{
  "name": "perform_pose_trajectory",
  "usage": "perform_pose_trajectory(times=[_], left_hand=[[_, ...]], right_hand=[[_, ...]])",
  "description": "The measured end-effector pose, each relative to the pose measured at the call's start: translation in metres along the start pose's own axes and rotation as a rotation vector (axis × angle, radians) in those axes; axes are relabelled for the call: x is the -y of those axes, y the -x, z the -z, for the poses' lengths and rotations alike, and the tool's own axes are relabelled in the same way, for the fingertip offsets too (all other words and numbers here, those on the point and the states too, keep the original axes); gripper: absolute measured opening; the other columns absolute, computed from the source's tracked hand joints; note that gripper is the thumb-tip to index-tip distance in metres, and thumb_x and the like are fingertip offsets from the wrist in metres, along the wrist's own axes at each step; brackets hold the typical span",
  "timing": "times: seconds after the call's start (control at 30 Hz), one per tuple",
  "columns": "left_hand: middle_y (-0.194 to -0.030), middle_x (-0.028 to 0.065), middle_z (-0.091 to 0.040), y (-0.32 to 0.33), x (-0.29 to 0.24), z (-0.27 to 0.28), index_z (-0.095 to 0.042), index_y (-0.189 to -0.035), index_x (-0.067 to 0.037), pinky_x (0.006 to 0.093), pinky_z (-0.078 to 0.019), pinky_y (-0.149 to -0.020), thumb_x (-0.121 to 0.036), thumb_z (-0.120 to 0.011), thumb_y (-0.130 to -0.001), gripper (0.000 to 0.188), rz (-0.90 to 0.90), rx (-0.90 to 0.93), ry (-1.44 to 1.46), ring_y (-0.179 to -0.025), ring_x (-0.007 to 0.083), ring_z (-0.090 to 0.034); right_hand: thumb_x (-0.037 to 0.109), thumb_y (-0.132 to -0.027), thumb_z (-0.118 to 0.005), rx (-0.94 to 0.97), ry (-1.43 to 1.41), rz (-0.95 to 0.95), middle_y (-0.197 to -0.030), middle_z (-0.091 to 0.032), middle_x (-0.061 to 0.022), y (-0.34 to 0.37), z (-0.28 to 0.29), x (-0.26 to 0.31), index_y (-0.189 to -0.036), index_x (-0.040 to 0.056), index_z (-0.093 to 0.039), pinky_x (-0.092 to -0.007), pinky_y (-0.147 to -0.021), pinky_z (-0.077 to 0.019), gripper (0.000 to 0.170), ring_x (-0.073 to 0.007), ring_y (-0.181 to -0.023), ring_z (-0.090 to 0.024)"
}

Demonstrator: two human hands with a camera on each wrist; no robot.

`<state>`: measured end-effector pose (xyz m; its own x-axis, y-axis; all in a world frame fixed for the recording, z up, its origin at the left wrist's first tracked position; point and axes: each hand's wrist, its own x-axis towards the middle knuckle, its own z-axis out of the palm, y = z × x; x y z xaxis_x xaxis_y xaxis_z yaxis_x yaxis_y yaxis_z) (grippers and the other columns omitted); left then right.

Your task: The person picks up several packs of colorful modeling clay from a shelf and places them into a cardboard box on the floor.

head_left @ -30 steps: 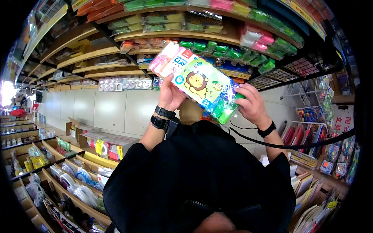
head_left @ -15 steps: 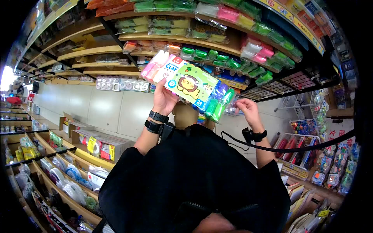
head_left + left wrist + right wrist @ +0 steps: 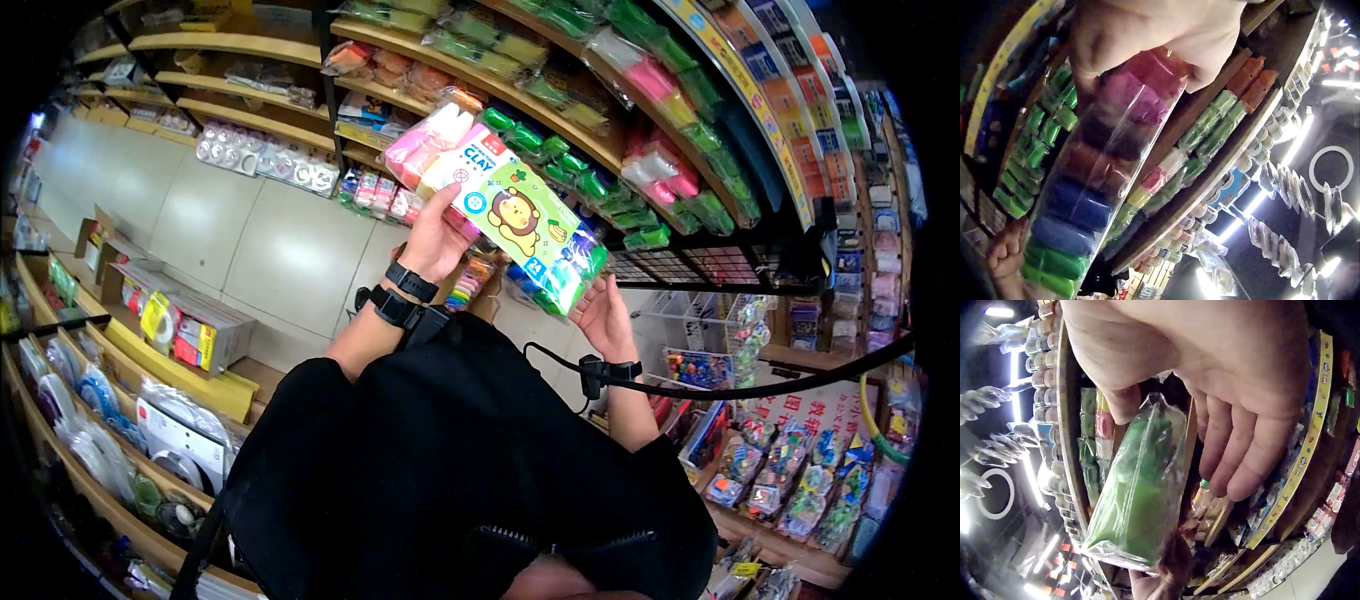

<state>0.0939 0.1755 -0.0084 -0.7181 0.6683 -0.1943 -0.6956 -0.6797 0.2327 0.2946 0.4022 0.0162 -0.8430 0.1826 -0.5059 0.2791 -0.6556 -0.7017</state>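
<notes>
A clear-wrapped pack of modelling clay (image 3: 515, 215) with a cartoon lion on its label is up in front of my chest, tilted down to the right. My left hand (image 3: 440, 235) grips its lower left part, thumb on the label side. Through the wrap in the left wrist view, the clay pack (image 3: 1079, 194) shows a row of pink, dark, brown, blue and green blocks. At its green end is my right hand (image 3: 604, 318), the fingers fairly straight. The right wrist view has that green end (image 3: 1141, 481) between the thumb and the spread-off fingers (image 3: 1250, 453).
Shelves (image 3: 585, 120) of bagged clay in many colours stand close ahead. Below them is a black wire rack (image 3: 700, 268). Boxes (image 3: 185, 315) and bins of stationery are at the left. A black cable (image 3: 720, 390) crosses at the right.
My right hand let go of the pack's green end, drew away to the right, then came back beside that end. My left hand keeps its grip. The head view has turned to the right.
</notes>
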Motion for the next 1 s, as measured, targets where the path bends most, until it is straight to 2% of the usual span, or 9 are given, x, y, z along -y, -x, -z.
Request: perform_pose_trajectory(times=[0.1, 0.2, 0.23, 0.37, 0.53, 0.73, 0.8, 0.87, 1.0], left_hand=[[-0.119, 0.0097, -0.053, 0.003, 0.002, 0.006, -0.04, -0.123, -0.003, 0.0374, -0.0433, -0.093, -0.022, -0.054, -0.086, 0.043, -0.008, 0.012, 0.006, -0.108, 0.021, -0.053], [-0.12, 0.0094, -0.052, 0.004, 0.0, 0.009, -0.039, -0.124, -0.003, 0.0373, -0.0427, -0.093, -0.022, -0.054, -0.086, 0.045, 0.006, 0.052, -0.016, -0.11, 0.0207, -0.052], [-0.121, 0.0097, -0.052, 0.002, 0.001, 0.01, -0.039, -0.124, -0.003, 0.0375, -0.0424, -0.094, -0.022, -0.055, -0.086, 0.046, -0.012, 0.065, -0.02, -0.11, 0.021, -0.051], [-0.122, 0.0104, -0.051, 0.004, -0.002, 0.005, -0.037, -0.126, -0.002, 0.0387, -0.0414, -0.095, -0.021, -0.054, -0.086, 0.047, -0.026, 0.08, -0.043, -0.112, 0.0219, -0.05], [-0.125, 0.011, -0.048, 0.003, 0.005, -0.002, -0.036, -0.127, -0.002, 0.0397, -0.0394, -0.097, -0.021, -0.054, -0.087, 0.048, -0.034, 0.197, -0.094, -0.114, 0.0221, -0.048], [-0.123, 0.0012, -0.05, -0.004, 0.006, -0.005, -0.041, -0.126, -0.01, 0.0327, -0.0383, -0.092, -0.034, -0.055, -0.087, 0.048, 0.092, 0.341, -0.349, -0.112, 0.0152, -0.047], [-0.125, 0.0026, -0.048, -0.008, -0.002, -0.014, -0.039, -0.129, -0.012, 0.0338, -0.038, -0.092, -0.049, -0.05, -0.086, 0.058, 0.097, 0.293, -0.36, -0.114, 0.0171, -0.046], [-0.132, 0.0096, -0.043, -0.004, -0.01, -0.022, -0.033, -0.134, -0.009, 0.042, -0.0403, -0.092, -0.067, -0.042, -0.08, 0.079, 0.044, 0.311, -0.403, -0.119, 0.0248, -0.043], [-0.134, 0.0181, -0.038, -0.01, -0.037, -0.022, -0.026, -0.136, -0.004, 0.0484, -0.0365, -0.097, -0.073, -0.032, -0.079, 0.09, 0.281, 0.39, -0.221, -0.123, 0.0329, -0.038]], right_hand=[[0.041, -0.091, -0.046, 0.043, -0.017, 0.023, -0.13, -0.044, -0.009, 0.001, -0.026, -0.008, -0.128, 0.0082, -0.038, -0.0441, -0.097, -0.0371, 0.05, -0.0248, -0.118, -0.045], [0.035, -0.089, -0.051, 0.05, -0.056, 0.039, -0.133, -0.041, -0.0092, -0.004, -0.028, -0.016, -0.131, 0.0073, -0.034, -0.0435, -0.099, -0.036, 0.053, -0.0248, -0.12, -0.042], [0.028, -0.088, -0.055, 0.04, -0.104, 0.018, -0.131, -0.044, -0.0085, -0.005, -0.03, -0.014, -0.129, 0.0063, -0.036, -0.0424, -0.098, -0.037, 0.051, -0.0238, -0.119, -0.044], [0.021, -0.085, -0.058, 0.026, -0.03, 0.08, -0.125, -0.048, -0.0068, -0.005, -0.034, -0.015, -0.127, 0.0053, -0.039, -0.0412, -0.094, -0.0415, 0.049, -0.0228, -0.113, -0.049], [0.018, -0.083, -0.058, 0.013, -0.012, 0.195, -0.125, -0.049, -0.0066, 0.006, -0.031, -0.017, -0.127, 0.0065, -0.038, -0.0419, -0.092, -0.0431, 0.05, -0.0223, -0.113, -0.049], [0.016, -0.083, -0.058, -0.008, -0.096, 0.291, -0.121, -0.051, -0.0069, 0.024, 0.002, -0.023, -0.127, 0.0068, -0.039, -0.0415, -0.091, -0.0444, 0.049, -0.0221, -0.109, -0.052], [0.016, -0.083, -0.058, -0.018, -0.033, 0.315, -0.119, -0.053, -0.0076, 0.029, 0.014, -0.024, -0.126, 0.005, -0.04, -0.04, -0.091, -0.0451, 0.047, -0.0218, -0.106, -0.054], [0.016, -0.083, -0.058, -0.048, -0.065, 0.355, -0.116, -0.055, -0.0081, 0.035, 0.023, -0.027, -0.123, 0.0032, -0.042, -0.0387, -0.09, -0.0457, 0.045, -0.0206, -0.103, -0.056], [0.014, -0.082, -0.058, -0.008, -0.092, 0.33, -0.116, -0.055, -0.0078, 0.036, 0.041, -0.026, -0.123, 0.0025, -0.043, -0.0369, -0.089, -0.0465, 0.046, -0.0194, -0.104, -0.056]])
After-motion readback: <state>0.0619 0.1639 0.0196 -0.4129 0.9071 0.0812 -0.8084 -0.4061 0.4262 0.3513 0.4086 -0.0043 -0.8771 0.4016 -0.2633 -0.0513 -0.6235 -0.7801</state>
